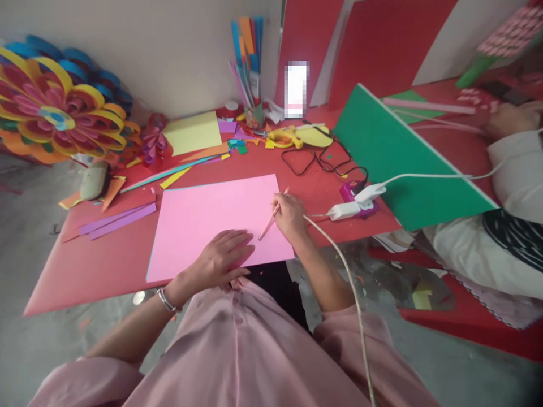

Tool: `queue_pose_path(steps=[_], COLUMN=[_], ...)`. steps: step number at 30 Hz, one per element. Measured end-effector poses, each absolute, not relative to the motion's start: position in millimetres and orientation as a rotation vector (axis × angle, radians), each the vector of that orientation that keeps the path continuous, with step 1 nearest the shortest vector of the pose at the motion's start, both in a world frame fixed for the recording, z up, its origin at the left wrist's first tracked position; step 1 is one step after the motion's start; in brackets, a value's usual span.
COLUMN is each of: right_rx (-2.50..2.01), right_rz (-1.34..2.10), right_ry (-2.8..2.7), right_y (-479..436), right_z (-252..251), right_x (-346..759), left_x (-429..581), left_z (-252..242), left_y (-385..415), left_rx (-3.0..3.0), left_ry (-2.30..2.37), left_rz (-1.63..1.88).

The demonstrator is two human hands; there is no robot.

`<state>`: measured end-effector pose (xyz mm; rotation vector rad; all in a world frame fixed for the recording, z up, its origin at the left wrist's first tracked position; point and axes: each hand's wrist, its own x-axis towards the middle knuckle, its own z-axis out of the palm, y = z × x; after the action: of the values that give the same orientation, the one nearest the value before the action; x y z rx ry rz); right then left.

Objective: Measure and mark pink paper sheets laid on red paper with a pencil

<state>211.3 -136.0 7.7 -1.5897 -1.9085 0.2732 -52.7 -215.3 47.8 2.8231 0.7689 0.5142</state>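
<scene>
A large pink paper sheet (pixel 203 220) lies on the red table in front of me, with a thin blue-green edge at its left and top. My left hand (pixel 224 255) rests flat on the sheet's front part, fingers stretched out and the thumb at the front edge. My right hand (pixel 291 215) is closed around a thin pink pencil (pixel 268 224) over the sheet's right side. The pencil slants, its lower end close to the paper; whether it touches I cannot tell.
Left stand a paper flower (pixel 55 116) and purple strips (pixel 123 220). Behind are yellow-handled scissors (pixel 286 137), paper scraps and a cup of strips (pixel 254 116). Right are a plugged power strip (pixel 360 200), a hanging white cable (pixel 348 265), an upright green board (pixel 403 169) and another person's sleeve (pixel 517 164).
</scene>
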Motion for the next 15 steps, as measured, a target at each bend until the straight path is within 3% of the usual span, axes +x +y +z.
queue_pose_path(steps=[8,15], right_rx=[-1.550,-1.506], right_rz=[0.137,0.183], right_ry=[-1.908,-1.920], right_y=[-138,-141], right_z=[5,2], right_x=[210,212], left_x=[-30,0], left_z=[66,40], left_y=[-124,-36], left_rx=[2.757,2.920], left_ry=[0.971,0.798], left_rz=[0.828,0.519])
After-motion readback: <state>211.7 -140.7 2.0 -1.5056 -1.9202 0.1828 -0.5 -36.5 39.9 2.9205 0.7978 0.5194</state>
